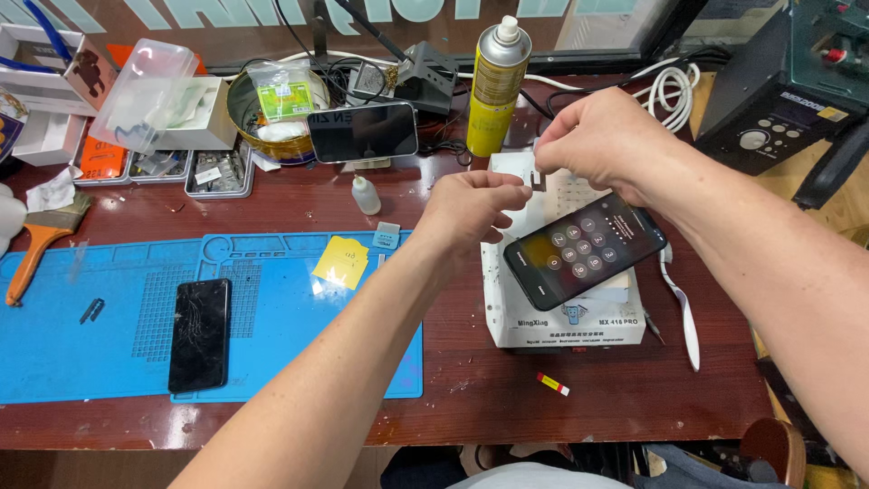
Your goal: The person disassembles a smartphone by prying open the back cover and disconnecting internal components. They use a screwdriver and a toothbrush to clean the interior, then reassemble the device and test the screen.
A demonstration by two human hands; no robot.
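While both hands meet above lit black smartphone (pixel 586 249) on white box (pixel 566 317): left hand (pixel 475 210) & right hand (pixel 597 140) fingers pinched shut on small white tab (pixel 536 177). Peeling step, prob.; next needs steady pull, alignment over phone.

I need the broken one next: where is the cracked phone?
In the head view, the cracked phone lies face up on the blue mat, left of the left hand, below and left of the yellow note.
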